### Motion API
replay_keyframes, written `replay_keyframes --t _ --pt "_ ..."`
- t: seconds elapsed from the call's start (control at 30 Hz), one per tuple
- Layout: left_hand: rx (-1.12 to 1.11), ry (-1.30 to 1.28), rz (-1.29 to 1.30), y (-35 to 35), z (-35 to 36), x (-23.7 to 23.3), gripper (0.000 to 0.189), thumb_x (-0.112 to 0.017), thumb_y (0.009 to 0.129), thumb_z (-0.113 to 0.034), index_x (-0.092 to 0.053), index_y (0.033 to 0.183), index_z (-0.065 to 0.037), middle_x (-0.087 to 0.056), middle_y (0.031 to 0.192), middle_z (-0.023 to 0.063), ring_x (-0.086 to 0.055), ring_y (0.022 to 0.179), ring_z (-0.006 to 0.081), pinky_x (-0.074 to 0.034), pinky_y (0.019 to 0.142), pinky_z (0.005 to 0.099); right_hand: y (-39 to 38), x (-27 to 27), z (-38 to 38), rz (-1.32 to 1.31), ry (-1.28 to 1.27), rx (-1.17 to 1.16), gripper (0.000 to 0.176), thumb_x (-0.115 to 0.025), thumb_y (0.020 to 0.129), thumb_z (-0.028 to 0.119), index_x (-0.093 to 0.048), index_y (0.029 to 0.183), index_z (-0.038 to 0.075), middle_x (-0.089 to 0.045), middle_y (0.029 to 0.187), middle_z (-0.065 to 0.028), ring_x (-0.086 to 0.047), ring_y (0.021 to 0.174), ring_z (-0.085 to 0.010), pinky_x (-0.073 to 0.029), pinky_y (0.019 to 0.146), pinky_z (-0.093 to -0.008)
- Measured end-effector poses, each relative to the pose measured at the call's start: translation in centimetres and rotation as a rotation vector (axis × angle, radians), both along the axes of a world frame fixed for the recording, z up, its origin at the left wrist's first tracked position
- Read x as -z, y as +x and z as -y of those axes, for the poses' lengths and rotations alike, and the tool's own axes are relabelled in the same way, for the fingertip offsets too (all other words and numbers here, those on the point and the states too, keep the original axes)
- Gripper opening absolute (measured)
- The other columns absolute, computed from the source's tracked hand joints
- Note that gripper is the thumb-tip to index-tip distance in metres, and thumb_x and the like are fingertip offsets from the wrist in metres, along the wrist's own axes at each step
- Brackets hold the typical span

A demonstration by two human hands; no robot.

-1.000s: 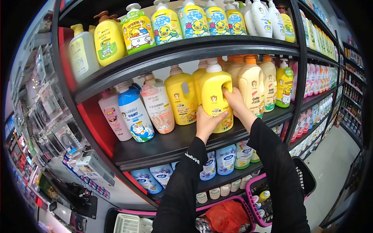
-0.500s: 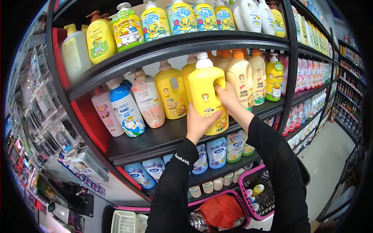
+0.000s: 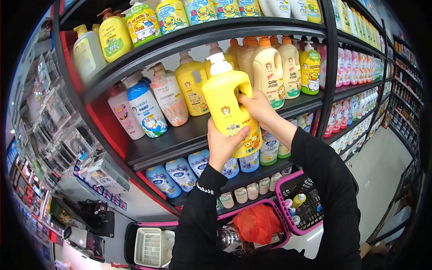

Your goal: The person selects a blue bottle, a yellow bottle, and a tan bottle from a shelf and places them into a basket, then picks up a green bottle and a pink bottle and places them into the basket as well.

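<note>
Both of my hands hold a large yellow pump bottle (image 3: pixel 222 99) with a white top and a loop handle. It leans slightly, its top to the left, in front of the middle shelf. My left hand (image 3: pixel 222 143) is wrapped round the lower left side, thumb across the front label. My right hand (image 3: pixel 260 107) grips the handle on the right, with fingers through its opening. Behind it on the shelf stand a similar yellow bottle (image 3: pixel 191 83), a pink-and-white pump bottle (image 3: pixel 169 96) and cream bottles with orange caps (image 3: pixel 268 74).
Blue bottles (image 3: pixel 180 173) line the lower shelf (image 3: pixel 180 198). On the floor are a pink-rimmed basket (image 3: pixel 278 202) with bottles inside and another container holding a red plastic bag (image 3: pixel 257 223). A white plastic basket (image 3: pixel 148 246) lies at the lower left. More stocked shelves run along the right.
The yellow pump bottle has moved down and left in view, tilting more, with both hands still on it. The view has tipped downward, showing more of the floor baskets.
</note>
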State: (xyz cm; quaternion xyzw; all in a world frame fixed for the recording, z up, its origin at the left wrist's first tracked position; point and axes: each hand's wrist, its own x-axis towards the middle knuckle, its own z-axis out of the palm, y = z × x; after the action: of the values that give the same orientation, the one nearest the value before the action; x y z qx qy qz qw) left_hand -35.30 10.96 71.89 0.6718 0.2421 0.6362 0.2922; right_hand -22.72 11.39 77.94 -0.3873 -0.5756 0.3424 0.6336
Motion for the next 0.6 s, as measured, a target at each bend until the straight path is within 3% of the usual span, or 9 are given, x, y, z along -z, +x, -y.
replay_keyframes --t 0.1,0.17,0.3,0.4,0.5,0.6 --pt "-0.07 0.033 -0.036 -0.2 2.5 0.6 0.067 -0.078 0.057 -0.021 -0.04 0.105 0.004 -0.052 0.097 0.0125 -0.055 0.088 0.0197 -0.045 0.076 0.0311 0.0 0.5 2.7 -0.019 -0.025 -0.026 0.021 -0.048 0.079 0.011 -0.055 0.092 -0.005 -0.06 0.081 -0.0111 -0.058 0.074 -0.0167 -0.045 0.065 -0.0286" --pt "-0.081 0.041 -0.044 -0.1 4.3 1.0 0.071 -0.079 0.055 -0.022 -0.039 0.107 0.004 -0.051 0.099 0.0129 -0.054 0.089 0.0201 -0.045 0.076 0.0315 0.6 1.2 4.6 -0.013 0.017 -0.146 0.027 -0.05 0.085 0.017 -0.049 0.106 -0.001 -0.058 0.095 -0.007 -0.056 0.084 -0.0125 -0.044 0.072 -0.0254" --pt "-0.034 0.008 -0.034 0.7 9.1 1.5 0.074 -0.08 0.054 -0.023 -0.038 0.109 0.002 -0.051 0.1 0.0122 -0.053 0.091 0.0196 -0.044 0.078 0.0313 2.1 2.1 9.8 0.063 0.069 -0.092 0.027 -0.049 0.086 0.017 -0.048 0.108 0.001 -0.057 0.099 -0.0056 -0.055 0.09 -0.0123 -0.043 0.078 -0.0255" --pt "0.11 0.077 0.024 2.2 12.5 2.0 0.073 -0.08 0.054 -0.022 -0.038 0.108 0.001 -0.051 0.099 0.0102 -0.053 0.091 0.019 -0.044 0.077 0.0308 3.5 1.8 15.0 0.024 0.067 -0.092 0.026 -0.052 0.083 0.013 -0.048 0.105 0.0 -0.057 0.096 -0.0057 -0.054 0.087 -0.0114 -0.043 0.076 -0.0254" --pt "0.329 -0.061 0.137 4.4 17.1 2.2 0.073 -0.08 0.053 -0.019 -0.038 0.109 0.0 -0.05 0.1 0.0097 -0.052 0.093 0.0185 -0.044 0.079 0.031 5.8 2.0 19.8 -0.022 0.07 -0.088 0.026 -0.055 0.08 0.011 -0.05 0.102 -0.001 -0.058 0.093 -0.0057 -0.055 0.085 -0.0103 -0.044 0.073 -0.0245" --pt "0.399 -0.111 0.147 6.9 21.3 3.4 0.076 -0.08 0.053 -0.018 -0.036 0.111 0.0 -0.048 0.105 0.0097 -0.05 0.096 0.0177 -0.043 0.082 0.0316 8.4 1.5 25.2 0.061 0.067 -0.104 0.028 -0.057 0.079 0.01 -0.049 0.103 -0.002 -0.058 0.094 -0.0069 -0.055 0.086 -0.0109 -0.045 0.074 -0.0255"
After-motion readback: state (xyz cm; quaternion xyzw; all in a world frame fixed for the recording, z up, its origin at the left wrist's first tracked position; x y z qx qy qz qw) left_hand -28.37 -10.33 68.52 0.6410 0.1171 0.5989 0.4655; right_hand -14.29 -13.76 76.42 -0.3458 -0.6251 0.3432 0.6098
